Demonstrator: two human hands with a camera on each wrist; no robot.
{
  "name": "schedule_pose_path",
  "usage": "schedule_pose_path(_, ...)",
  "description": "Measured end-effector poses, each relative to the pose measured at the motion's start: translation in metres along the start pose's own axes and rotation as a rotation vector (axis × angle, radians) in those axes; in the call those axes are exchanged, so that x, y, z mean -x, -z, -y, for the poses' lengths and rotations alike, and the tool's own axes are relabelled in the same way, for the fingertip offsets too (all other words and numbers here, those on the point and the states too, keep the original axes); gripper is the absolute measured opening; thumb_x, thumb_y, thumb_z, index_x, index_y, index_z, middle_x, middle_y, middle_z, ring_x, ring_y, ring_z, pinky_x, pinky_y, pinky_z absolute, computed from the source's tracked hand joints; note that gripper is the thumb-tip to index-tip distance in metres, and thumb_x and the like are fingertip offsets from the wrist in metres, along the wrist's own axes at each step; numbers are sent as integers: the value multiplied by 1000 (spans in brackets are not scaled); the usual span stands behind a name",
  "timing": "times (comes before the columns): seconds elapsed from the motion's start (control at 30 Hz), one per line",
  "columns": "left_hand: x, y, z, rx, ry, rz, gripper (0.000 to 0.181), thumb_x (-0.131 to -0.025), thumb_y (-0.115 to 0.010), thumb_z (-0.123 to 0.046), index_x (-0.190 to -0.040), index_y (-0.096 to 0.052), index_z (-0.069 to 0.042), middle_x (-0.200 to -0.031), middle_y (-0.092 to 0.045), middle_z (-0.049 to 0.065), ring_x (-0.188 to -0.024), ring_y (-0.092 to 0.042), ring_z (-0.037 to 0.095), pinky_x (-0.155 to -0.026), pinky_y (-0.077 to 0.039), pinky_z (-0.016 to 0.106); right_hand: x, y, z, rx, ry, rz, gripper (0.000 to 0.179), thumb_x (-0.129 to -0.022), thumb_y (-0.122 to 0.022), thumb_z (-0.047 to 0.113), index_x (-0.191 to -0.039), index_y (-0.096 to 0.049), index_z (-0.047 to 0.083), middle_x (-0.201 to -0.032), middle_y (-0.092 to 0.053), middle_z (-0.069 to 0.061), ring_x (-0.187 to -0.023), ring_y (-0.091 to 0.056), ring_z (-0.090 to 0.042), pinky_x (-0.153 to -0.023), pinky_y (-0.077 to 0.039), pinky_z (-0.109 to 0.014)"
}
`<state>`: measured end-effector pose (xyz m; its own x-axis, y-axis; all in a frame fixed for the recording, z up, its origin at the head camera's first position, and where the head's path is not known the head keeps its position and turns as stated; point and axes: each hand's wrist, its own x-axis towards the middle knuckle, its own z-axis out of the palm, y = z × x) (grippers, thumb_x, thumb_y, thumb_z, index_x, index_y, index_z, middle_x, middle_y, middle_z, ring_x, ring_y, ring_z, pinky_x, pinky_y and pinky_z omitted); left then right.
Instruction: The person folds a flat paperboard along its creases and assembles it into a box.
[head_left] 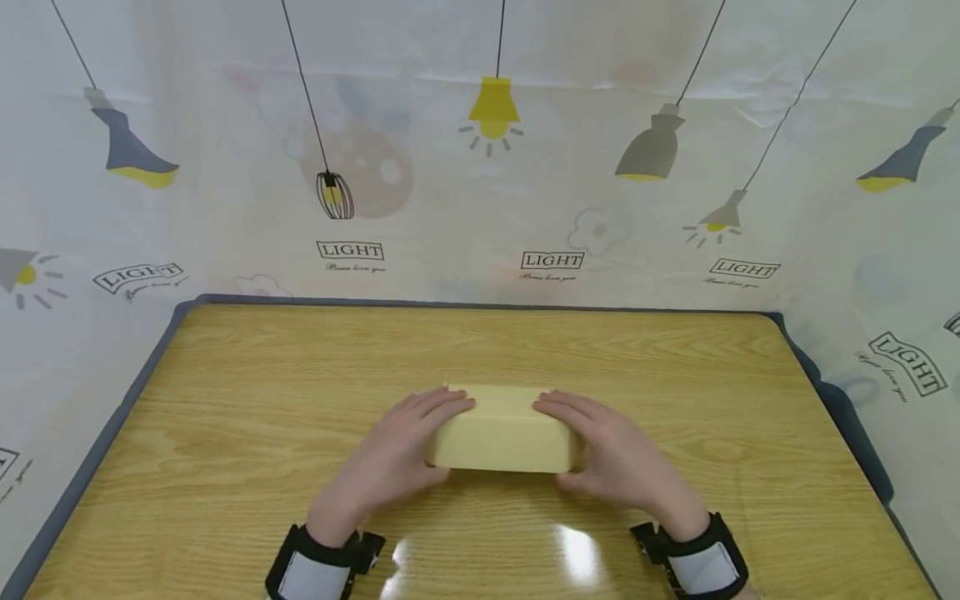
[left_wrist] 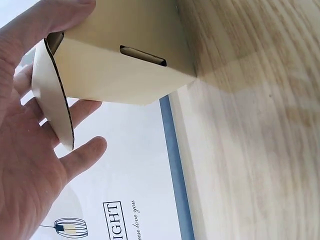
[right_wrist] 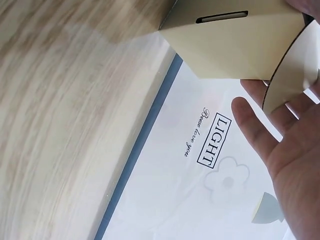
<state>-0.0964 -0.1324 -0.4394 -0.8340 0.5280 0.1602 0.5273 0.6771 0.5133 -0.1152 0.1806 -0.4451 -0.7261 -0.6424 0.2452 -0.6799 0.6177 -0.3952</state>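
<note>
A pale yellow cardboard box (head_left: 504, 442) sits at the middle of the wooden table, its long side facing me. My left hand (head_left: 397, 450) grips its left end, thumb at the near lower corner and fingers over the top. At the opposite end, my right hand (head_left: 618, 454) holds it in a mirrored way. The left wrist view shows a narrow slot (left_wrist: 143, 56) in the box's end and a curved flap (left_wrist: 52, 95) sticking out against the fingers. A matching slot (right_wrist: 222, 17) and flap (right_wrist: 292, 70) appear in the right wrist view. The box's far side is hidden.
The wood-grain table (head_left: 262, 375) has a blue-grey edge (head_left: 480, 306) at the back and sides. Behind it hangs a white sheet (head_left: 450, 192) printed with lamps and lettering. Black straps circle both wrists.
</note>
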Motion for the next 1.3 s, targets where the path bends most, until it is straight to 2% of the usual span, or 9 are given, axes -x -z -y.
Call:
schedule_pose_path(0.13, 1, 2, 0, 48, 12, -6, 90, -67, -95, -8, -147, -56, -11, -148, -56, 10, -138, -49, 33, -116, -38, 54, 2, 3, -1, -70, -33, 10, 93, -62, -98, 18, -146, -58, 16, -144, -59, -8, -128, -59, -31, -104, -51, -51)
schedule_pose_path(0.37, 5, 6, 3, 136, -10, -59, 89, -73, -95, -13, -150, -52, -10, -145, -58, 11, -129, -58, 31, -108, -48, 49, 5, 7, -5, -183, -86, 42, 88, -72, -96, 24, -149, -53, 22, -140, -61, 2, -112, -63, -15, -91, -57, -43)
schedule_pose_path(0.53, 5, 8, 4, 190, 33, -61, 82, -79, -92, -19, -151, -52, -15, -147, -57, 6, -131, -57, 27, -107, -50, 44, 5, 10, -5, -246, -100, 49, 84, -81, -91, 28, -152, -49, 15, -145, -59, -3, -127, -59, -23, -106, -50, -48)
schedule_pose_path(0.63, 5, 8, 4, 207, 68, -62, 78, -82, -90, -21, -150, -53, -14, -147, -56, 6, -131, -57, 29, -104, -52, 44, 5, 11, -5, -278, -116, 50, 80, -84, -89, 29, -152, -49, 13, -148, -57, -6, -133, -55, -29, -109, -46, -50)
schedule_pose_path(0.97, 4, 9, 4, 251, 121, -55, 74, -86, -87, -25, -150, -53, -12, -149, -55, 7, -131, -56, 30, -106, -50, 46, 6, 13, -7, -260, -160, 8, 80, -84, -88, 30, -152, -50, 13, -144, -60, -5, -125, -60, -27, -101, -53, -50)
schedule_pose_path(1.3, 6, 13, 6, 207, 140, -93, 65, -90, -82, -31, -147, -57, -11, -146, -58, 6, -132, -56, 29, -109, -47, 51, 10, 24, -5, -207, -175, -36, 75, -84, -88, 34, -148, -55, 11, -142, -61, -8, -127, -60, -33, -104, -51, -55)
